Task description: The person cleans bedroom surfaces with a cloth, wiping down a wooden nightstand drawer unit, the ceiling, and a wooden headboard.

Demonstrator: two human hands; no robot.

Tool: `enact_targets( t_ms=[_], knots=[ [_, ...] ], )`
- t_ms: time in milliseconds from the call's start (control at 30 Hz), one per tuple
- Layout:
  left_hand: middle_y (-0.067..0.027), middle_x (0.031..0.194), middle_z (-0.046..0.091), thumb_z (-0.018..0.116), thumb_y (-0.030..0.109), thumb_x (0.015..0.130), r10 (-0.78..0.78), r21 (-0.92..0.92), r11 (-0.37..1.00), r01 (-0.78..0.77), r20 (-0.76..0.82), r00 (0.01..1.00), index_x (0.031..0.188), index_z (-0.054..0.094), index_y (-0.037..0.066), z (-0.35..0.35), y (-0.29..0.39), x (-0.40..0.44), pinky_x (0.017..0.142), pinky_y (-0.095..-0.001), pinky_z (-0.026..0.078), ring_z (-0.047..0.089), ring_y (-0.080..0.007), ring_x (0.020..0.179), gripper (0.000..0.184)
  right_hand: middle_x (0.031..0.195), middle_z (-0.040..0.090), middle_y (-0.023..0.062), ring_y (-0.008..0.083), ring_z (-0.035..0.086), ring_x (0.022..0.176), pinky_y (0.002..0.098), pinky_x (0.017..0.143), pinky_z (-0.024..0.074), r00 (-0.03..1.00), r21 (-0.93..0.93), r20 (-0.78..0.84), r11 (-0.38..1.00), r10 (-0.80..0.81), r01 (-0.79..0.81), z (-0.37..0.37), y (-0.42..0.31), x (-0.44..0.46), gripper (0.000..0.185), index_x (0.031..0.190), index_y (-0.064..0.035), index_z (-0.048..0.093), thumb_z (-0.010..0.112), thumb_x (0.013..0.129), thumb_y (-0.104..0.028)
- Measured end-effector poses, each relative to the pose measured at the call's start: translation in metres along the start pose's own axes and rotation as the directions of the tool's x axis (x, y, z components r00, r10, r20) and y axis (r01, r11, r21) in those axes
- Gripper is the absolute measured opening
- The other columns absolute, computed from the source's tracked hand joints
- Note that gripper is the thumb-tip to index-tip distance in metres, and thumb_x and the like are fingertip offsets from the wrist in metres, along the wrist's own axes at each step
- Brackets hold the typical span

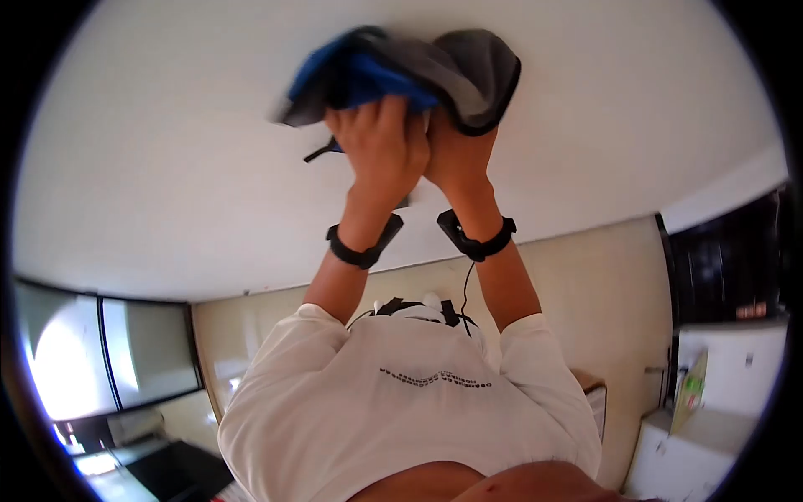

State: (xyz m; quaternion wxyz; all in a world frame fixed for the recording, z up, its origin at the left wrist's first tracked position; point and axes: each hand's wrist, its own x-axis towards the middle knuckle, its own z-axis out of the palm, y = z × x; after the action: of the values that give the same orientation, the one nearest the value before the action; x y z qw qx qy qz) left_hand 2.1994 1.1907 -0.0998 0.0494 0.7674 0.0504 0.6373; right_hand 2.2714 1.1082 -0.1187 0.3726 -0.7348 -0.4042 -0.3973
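Observation:
A grey and blue cloth (pixel 481 71) with a dark edge is bunched at the top of the head view, slightly smeared by motion. My left hand (pixel 381 146) shows its back, with its fingers curled on the blue side of the cloth. Close beside it, my right hand (pixel 460 155) reaches under the grey part, which hides its fingers. The two hands touch or nearly touch. A thin dark strip sticks out below the cloth on the left. Each wrist wears a black strap with a dark block.
A broad pale surface (pixel 192 151) spreads behind the cloth and hands. At lower left is a bright window (pixel 75 360). White cabinet-like units (pixel 703 443) and a dark panel (pixel 728 259) stand at right. A thin black cable (pixel 466 293) hangs near the right wrist.

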Motion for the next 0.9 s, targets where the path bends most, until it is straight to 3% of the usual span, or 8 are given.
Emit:
enact_targets(
  t_ms=[100, 167, 233, 400, 600, 700, 833, 900],
  knots=[
    [-0.0146, 0.097, 0.063, 0.061, 0.007, 0.066, 0.022, -0.193, 0.981, 0.002, 0.123, 0.992, 0.101, 0.066, 0.009, 0.045, 0.05, -0.03, 0.071, -0.0431, 0.041, 0.058, -0.0354, 0.09, 0.035, 0.114, 0.063, 0.0089, 0.0269, 0.054, 0.113, 0.0433, 0.102, 0.0361, 0.99, 0.019, -0.047, 0.991, 0.134, -0.133, -0.023, 0.062, -0.027, 0.036, 0.112, -0.0095, 0.061, 0.066, 0.08, -0.027],
    [-0.0156, 0.097, 0.064, 0.062, 0.007, 0.067, 0.105, -0.36, 0.93, 0.075, 0.454, 0.885, 0.1, 0.068, 0.01, 0.057, 0.072, -0.051, 0.068, -0.0463, 0.044, 0.06, -0.035, 0.086, 0.033, 0.112, 0.063, 0.0092, 0.0269, 0.056, 0.109, 0.0394, 0.097, 0.0404, 0.981, 0.062, -0.14, 0.99, 0.135, -0.128, -0.026, 0.097, -0.063, 0.033, 0.11, -0.0084, 0.061, 0.065, 0.081, -0.024],
    [-0.0152, 0.096, 0.064, 0.062, 0.008, 0.07, 0.139, -0.49, 0.87, 0.057, 0.354, 0.925, 0.098, 0.068, 0.01, 0.076, 0.084, -0.076, 0.071, -0.0466, 0.046, 0.06, -0.0347, 0.086, 0.029, 0.096, 0.065, 0.008, 0.0272, 0.061, 0.09, 0.0411, 0.079, 0.0466, 0.995, -0.335, -0.087, 0.94, 0.04, -0.067, -0.016, 0.136, -0.106, 0.019, 0.096, -0.005, 0.063, 0.065, 0.083, -0.018],
    [-0.0159, 0.099, 0.063, 0.061, 0.017, 0.084, 0.225, -0.608, 0.752, 0.256, 0.601, 0.767, 0.097, 0.065, 0.005, 0.082, 0.099, -0.13, 0.083, -0.043, 0.047, 0.058, -0.036, 0.097, 0.018, 0.094, 0.065, 0.0086, 0.0275, 0.06, 0.089, 0.0406, 0.079, 0.0467, 0.951, 0.065, 0.091, 0.951, 0.296, -0.302, -0.026, 0.125, -0.175, 0.018, 0.095, -0.0045, 0.062, 0.067, 0.081, -0.016],
    [-0.0217, 0.143, 0.041, 0.061, 0.025, 0.09, -0.051, -0.461, 0.833, 0.304, 0.483, 0.874, 0.136, 0.053, 0.013, -0.025, 0.011, -0.091, 0.109, -0.0473, 0.03, 0.036, -0.0388, 0.133, 0.048, 0.092, 0.064, 0.0093, 0.0279, 0.06, 0.088, 0.0399, 0.079, 0.0469, 0.911, 0.511, 0.275, 0.756, 0.308, -0.41, 0.004, 0.025, -0.088, 0.019, 0.093, -0.0038, 0.062, 0.07, 0.079, -0.012],
    [-0.0235, 0.143, 0.041, 0.058, 0.033, 0.092, -0.144, -0.345, 0.895, 0.282, 0.374, 0.916, 0.136, 0.055, 0.017, -0.051, -0.052, -0.103, 0.108, -0.049, 0.032, 0.042, -0.0424, 0.128, 0.047, 0.104, 0.066, 0.0152, 0.0348, 0.061, 0.1, 0.0449, 0.09, 0.045, 0.99, 0.179, 0.072, 0.978, -0.12, 0.106, 0.039, -0.031, -0.06, 0.04, 0.105, -0.0035, 0.066, 0.075, 0.067, -0.01],
    [-0.03, 0.146, 0.032, 0.048, 0.035, 0.098, -0.16, 0.159, 0.977, 0.14, 0.126, 0.979, 0.141, 0.047, 0.012, -0.06, -0.073, -0.086, 0.112, -0.0528, 0.022, 0.031, -0.0481, 0.134, 0.049, 0.106, 0.066, 0.0141, 0.0362, 0.06, 0.099, 0.0452, 0.091, 0.0448, 0.984, 0.38, 0.13, 0.922, -0.124, 0.066, 0.012, -0.055, -0.03, 0.032, 0.105, -0.0031, 0.066, 0.066, 0.073, -0.001],
    [-0.0315, 0.151, 0.02, 0.043, 0.033, 0.1, -0.454, 0.0, 0.891, 0.454, 0.001, 0.891, 0.144, 0.04, 0.005, -0.073, -0.087, -0.082, 0.114, -0.053, 0.014, 0.017, -0.047, 0.141, 0.052, 0.105, 0.066, 0.0144, 0.0359, 0.059, 0.1, 0.0458, 0.092, 0.0435, 0.931, 0.398, 0.135, 0.879, -0.339, 0.263, 0.026, -0.054, -0.04, 0.03, 0.106, -0.0039, 0.067, 0.067, 0.076, -0.007]
  ],
)
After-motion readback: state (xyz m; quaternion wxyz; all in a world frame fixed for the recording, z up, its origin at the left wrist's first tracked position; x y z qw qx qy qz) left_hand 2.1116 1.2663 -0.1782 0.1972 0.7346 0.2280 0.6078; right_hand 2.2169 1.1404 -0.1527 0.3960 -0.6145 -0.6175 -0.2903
